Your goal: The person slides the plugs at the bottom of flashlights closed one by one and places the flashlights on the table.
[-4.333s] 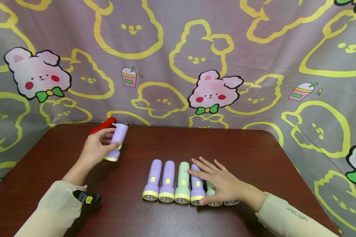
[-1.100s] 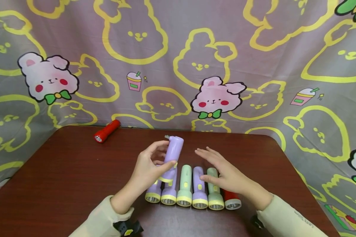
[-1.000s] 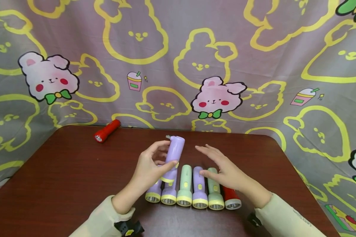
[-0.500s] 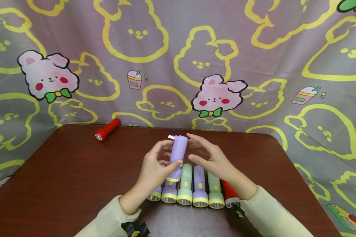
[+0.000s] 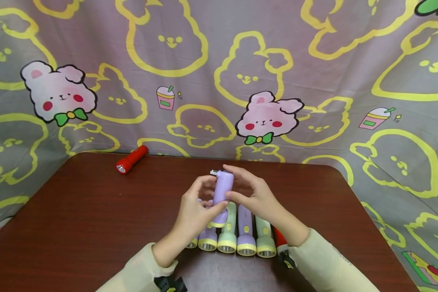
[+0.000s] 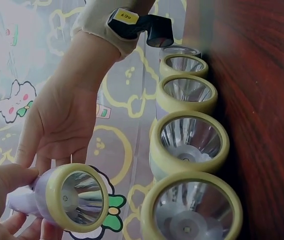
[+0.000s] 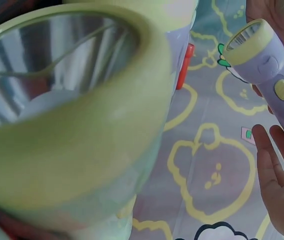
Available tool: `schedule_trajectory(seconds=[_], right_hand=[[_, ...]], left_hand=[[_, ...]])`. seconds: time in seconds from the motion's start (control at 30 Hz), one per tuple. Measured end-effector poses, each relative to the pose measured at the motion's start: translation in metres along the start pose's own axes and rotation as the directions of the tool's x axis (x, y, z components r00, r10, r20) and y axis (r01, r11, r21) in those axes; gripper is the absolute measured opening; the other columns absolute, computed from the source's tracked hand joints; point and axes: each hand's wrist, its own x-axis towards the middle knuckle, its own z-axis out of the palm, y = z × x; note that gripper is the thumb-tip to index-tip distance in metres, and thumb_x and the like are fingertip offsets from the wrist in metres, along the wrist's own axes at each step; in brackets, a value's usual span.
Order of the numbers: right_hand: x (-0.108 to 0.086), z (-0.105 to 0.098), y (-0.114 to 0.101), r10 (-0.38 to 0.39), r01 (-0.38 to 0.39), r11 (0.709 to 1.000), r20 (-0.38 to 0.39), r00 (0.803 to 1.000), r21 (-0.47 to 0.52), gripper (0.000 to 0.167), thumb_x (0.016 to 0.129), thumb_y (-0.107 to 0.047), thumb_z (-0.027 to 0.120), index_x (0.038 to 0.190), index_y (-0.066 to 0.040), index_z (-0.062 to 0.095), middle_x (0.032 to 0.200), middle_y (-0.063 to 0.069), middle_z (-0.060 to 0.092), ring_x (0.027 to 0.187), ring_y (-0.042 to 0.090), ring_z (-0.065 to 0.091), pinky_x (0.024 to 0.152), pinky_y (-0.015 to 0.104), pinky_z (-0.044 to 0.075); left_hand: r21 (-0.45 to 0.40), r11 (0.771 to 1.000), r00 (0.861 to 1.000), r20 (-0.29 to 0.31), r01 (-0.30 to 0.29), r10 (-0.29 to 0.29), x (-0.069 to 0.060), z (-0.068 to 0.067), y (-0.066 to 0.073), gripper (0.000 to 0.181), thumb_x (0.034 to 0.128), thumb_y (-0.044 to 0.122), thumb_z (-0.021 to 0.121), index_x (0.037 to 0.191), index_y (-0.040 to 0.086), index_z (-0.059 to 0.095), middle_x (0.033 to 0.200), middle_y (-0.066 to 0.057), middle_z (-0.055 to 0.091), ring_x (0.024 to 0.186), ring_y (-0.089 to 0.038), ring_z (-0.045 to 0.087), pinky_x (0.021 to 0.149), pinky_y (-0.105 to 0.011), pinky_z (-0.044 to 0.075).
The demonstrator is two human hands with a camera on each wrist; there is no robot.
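Note:
My left hand grips a purple flashlight above the table, its yellow-rimmed lens end down and toward me. A small metal plug sticks out near its upper end. Close at the other side is my right hand, fingers extended around the upper end; whether they touch it I cannot tell. In the right wrist view the flashlight's yellow switch shows. Below stand flashlights lying in a row, among them a light green one, a purple one and another green one.
A red flashlight ends the row at the right, partly behind my right wrist. Another red flashlight lies at the table's back left. The brown table meets a patterned curtain at the back.
My left hand has carried the purple flashlight from the back left to above the row. The right hand has left the row and moved left to the flashlight's upper end.

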Motion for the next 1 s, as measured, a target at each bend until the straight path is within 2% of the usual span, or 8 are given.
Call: schedule_trajectory(seconds=[0.3,0.53,0.7,1.0], right_hand=[[0.0017,0.003,0.0002,-0.018,0.017,0.998,-0.021,1.0,-0.064,0.062,0.084,-0.005,0.077,0.141,-0.009,0.053,0.133,0.008,0.062,0.106,0.021,0.068,0.089,0.035,0.057],[0.0051,0.0049,0.0003,0.005,-0.006,1.0,0.031,1.0,0.026,0.059,0.085,-0.002,0.075,0.139,-0.004,0.052,0.132,0.015,0.061,0.102,0.024,0.069,0.082,0.031,0.059],[0.0073,0.0035,0.0033,0.011,-0.016,0.997,0.069,0.998,0.074,0.057,0.086,0.0,0.074,0.138,-0.001,0.052,0.131,0.017,0.06,0.103,0.023,0.069,0.083,0.031,0.059],[0.0075,0.0025,0.0086,-0.009,-0.007,0.99,0.108,0.994,0.141,0.053,0.084,0.001,0.074,0.133,0.002,0.055,0.126,0.022,0.062,0.097,0.012,0.07,0.076,0.029,0.059]], left_hand=[[-0.015,1.0,1.0,0.006,0.001,-0.001,-0.001,0.0018,0.0006,0.055,0.072,0.0,0.085,0.119,0.009,0.059,0.101,-0.013,0.067,0.088,-0.024,0.067,0.068,-0.024,0.058],[0.008,1.0,1.0,0.008,-0.001,0.001,-0.0028,0.001,-0.0002,0.053,0.0726,0.002,0.086,0.117,0.008,0.057,0.098,-0.013,0.068,0.081,-0.021,0.068,0.068,-0.022,0.058],[0.031,1.0,1.0,0.004,0.006,-0.006,-0.0046,0.0019,0.0006,0.052,0.0721,0.002,0.086,0.116,0.007,0.057,0.094,-0.013,0.068,0.078,-0.019,0.067,0.067,-0.023,0.058],[0.049,0.998,0.999,0.008,0.04,-0.04,-0.0083,0.003,0.0005,0.051,0.0723,0.003,0.086,0.114,0.006,0.058,0.093,-0.013,0.068,0.078,-0.018,0.065,0.068,-0.022,0.057]])
